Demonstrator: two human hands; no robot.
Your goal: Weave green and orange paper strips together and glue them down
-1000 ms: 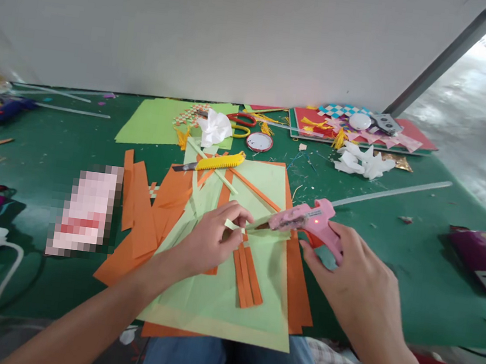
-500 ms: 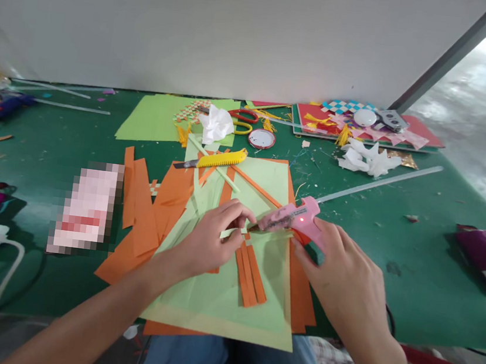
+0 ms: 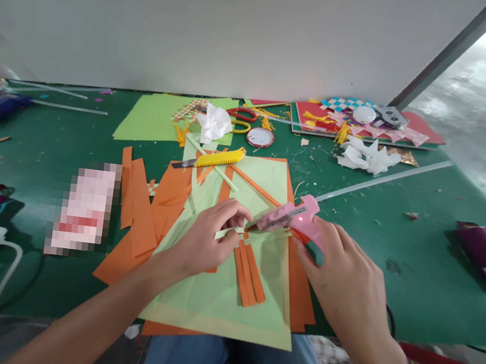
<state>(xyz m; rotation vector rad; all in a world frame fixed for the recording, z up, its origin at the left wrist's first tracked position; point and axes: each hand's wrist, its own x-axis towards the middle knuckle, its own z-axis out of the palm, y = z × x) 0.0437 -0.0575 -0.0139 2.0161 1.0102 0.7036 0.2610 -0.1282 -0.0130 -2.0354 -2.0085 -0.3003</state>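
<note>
A pink glue gun (image 3: 294, 216) with a red light and a long clear glue stick is held in my right hand (image 3: 347, 271). Its dark nozzle points left, touching or just above the top of the woven strips. My left hand (image 3: 214, 234) pinches a pale green paper strip (image 3: 224, 233) between thumb and fingers. From that strip several orange strips (image 3: 250, 274) hang down side by side, woven at their upper ends. Beneath them lies a pale green sheet (image 3: 222, 309) on orange paper.
A yellow cutter (image 3: 220, 158) lies behind my left hand. Further back are scissors (image 3: 241, 126), white tissue (image 3: 214, 124) and a round lid (image 3: 260, 137). Orange paper pieces (image 3: 144, 211) and a blurred pink item (image 3: 84, 210) lie left. A purple device (image 3: 484, 253) sits right.
The glue stick sits slightly further right at its far end. Both hands hold nearly the same positions, and the whole view has shifted slightly.
</note>
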